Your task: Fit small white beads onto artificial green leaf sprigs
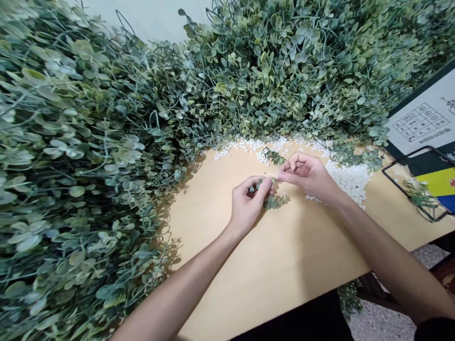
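Counted two hands over the surface point(270, 265). Had the left hand point(249, 202) curled shut around one leafy sprig point(275, 202), pretty much mid-surface. Had the right hand point(313, 177) loosely curled, with thumb and finger nipped together on one tiny pale bit point(275, 178), too small to make out properly. Spotted one loose sprig point(273, 156) at 12 o'clock from the hands, plus white bits point(350, 182) from 10 round to 3, way too many to count. Saw greenery point(142, 109) massed from 8 to 1, and one sign point(423, 118) near 2.
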A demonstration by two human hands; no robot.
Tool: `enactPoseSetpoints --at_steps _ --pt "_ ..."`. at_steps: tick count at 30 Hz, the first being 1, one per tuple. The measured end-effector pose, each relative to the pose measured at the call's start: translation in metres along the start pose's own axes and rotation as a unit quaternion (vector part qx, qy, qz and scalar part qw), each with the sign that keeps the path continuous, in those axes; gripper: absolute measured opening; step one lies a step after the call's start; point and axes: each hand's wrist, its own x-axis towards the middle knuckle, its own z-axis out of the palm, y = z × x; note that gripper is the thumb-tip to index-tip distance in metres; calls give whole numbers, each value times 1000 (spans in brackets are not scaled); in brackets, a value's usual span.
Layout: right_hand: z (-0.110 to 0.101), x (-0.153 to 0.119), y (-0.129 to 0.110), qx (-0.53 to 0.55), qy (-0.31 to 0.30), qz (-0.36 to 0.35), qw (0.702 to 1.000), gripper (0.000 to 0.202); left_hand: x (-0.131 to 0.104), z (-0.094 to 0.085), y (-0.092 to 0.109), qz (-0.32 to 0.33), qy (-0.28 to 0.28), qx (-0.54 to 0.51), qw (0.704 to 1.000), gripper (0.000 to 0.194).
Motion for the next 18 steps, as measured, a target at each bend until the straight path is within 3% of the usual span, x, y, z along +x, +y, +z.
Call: enactPoseSetpoints --at_steps 18 --pt "0 -1 4 -12 16 6 1000 39 0 0 0 5 4 8 1000 31"
